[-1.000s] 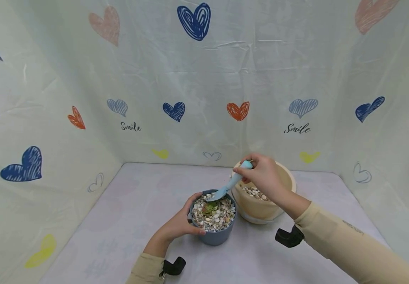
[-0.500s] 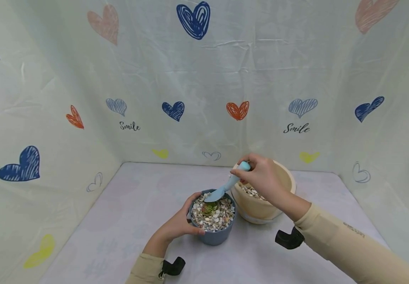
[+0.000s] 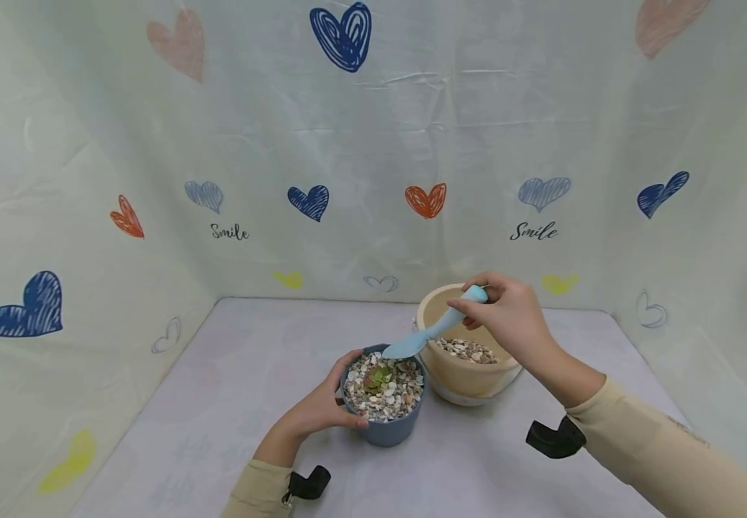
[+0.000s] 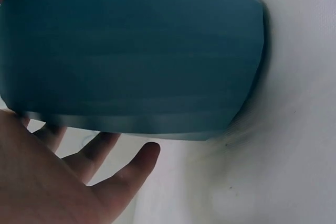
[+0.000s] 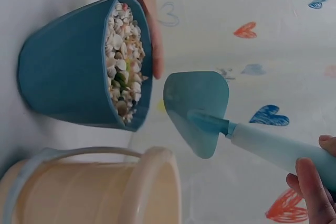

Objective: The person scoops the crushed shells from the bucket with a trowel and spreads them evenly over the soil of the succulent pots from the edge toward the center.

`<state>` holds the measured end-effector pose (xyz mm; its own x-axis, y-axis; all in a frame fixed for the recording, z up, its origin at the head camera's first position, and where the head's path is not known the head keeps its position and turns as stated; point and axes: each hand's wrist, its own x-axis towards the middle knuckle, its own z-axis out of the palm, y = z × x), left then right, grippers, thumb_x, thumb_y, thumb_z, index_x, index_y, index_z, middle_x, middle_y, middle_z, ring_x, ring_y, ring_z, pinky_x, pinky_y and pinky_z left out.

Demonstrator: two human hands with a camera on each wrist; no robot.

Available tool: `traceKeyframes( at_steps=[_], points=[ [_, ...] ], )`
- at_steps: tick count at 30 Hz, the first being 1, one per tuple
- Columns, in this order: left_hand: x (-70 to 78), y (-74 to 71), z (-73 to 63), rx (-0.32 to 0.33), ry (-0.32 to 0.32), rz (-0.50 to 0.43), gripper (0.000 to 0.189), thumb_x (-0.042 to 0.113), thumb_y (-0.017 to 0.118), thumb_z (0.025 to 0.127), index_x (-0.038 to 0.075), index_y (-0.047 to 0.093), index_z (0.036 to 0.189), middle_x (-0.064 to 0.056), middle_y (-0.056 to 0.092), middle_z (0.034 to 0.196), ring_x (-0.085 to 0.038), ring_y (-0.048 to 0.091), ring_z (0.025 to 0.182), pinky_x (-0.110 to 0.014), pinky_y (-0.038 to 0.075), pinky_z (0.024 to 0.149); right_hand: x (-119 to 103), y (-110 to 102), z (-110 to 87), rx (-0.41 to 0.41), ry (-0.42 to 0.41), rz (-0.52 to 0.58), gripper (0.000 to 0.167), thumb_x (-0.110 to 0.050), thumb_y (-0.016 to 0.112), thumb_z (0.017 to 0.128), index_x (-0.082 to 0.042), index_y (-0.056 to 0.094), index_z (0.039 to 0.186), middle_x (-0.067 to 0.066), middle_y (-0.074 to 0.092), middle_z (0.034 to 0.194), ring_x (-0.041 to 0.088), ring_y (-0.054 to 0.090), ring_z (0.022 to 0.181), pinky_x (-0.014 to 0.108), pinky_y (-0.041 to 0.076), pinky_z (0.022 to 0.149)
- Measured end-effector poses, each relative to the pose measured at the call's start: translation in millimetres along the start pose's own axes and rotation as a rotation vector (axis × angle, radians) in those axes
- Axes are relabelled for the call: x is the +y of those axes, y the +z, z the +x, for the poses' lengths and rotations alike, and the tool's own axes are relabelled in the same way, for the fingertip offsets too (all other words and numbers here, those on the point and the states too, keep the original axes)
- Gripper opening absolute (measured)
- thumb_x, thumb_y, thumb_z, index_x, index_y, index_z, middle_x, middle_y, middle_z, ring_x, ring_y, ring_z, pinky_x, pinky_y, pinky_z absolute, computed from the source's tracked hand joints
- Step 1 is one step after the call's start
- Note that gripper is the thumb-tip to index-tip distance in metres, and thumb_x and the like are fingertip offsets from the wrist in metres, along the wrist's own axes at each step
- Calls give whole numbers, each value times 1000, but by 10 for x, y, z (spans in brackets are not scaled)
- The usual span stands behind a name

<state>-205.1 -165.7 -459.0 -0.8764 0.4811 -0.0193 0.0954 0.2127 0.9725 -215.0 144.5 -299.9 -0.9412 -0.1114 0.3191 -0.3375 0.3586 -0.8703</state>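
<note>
A small blue pot (image 3: 390,433) stands on the table, filled with pale shell bits and pebbles around a green succulent (image 3: 378,378). My left hand (image 3: 317,410) wraps its left side, thumb at the near rim and fingers at the far side; the left wrist view shows several fingers beside the wall. My right hand (image 3: 509,316) grips the handle of a light-blue toy shovel (image 5: 198,111). The blade is above the pot's far right rim, and the right wrist view shows it apart from the pebbles. Just right stands a cream bucket (image 3: 467,381) with pebbles (image 3: 467,350) inside.
The cream bucket stands close beside the pot, its pale blue handle (image 5: 31,169) lowered along the side. A light cloth covers the table (image 3: 270,338). Behind and at both sides hangs a heart-printed curtain (image 3: 373,129).
My right hand has moved right, lifting the shovel blade from over the succulent to the pot's far right rim. The left hand keeps its hold on the pot. The head view has shifted slightly.
</note>
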Motion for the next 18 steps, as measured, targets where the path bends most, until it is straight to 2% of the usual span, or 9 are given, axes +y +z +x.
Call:
traceKeyframes(
  at_steps=[3, 9, 14, 18],
  points=[
    [28, -38, -1, -8, 9, 12, 114, 13, 87, 71, 24, 12, 157, -21, 5, 159, -47, 18, 140, -63, 33, 103, 11, -116, -42, 35, 0, -10, 32, -18, 79, 84, 3, 64, 103, 13, 71, 82, 22, 70, 65, 34, 58, 64],
    [118, -162, 1, -6, 12, 79, 117, 15, 87, 71, 25, 7, 157, -23, 13, 157, -48, 27, 136, -63, 34, 101, 70, -377, -121, 172, -46, -37, 32, -20, 76, 87, 3, 62, 106, 5, 72, 81, 18, 70, 64, 28, 57, 64],
    [197, -287, -15, -26, 31, 150, 119, 14, 87, 71, 22, 5, 157, -24, 15, 157, -50, 27, 136, -66, 33, 101, 208, -560, -174, 275, -75, -72, 33, -19, 74, 88, 4, 60, 108, -3, 71, 82, 10, 69, 66, 23, 56, 65],
    [248, -374, -47, -46, 25, 200, 121, 13, 88, 71, 22, 3, 157, -24, 13, 157, -50, 24, 138, -66, 31, 102, 361, -641, -212, 315, -94, -126, 31, -18, 75, 88, 2, 61, 107, -1, 70, 82, 7, 68, 66, 21, 55, 64]
  ],
)
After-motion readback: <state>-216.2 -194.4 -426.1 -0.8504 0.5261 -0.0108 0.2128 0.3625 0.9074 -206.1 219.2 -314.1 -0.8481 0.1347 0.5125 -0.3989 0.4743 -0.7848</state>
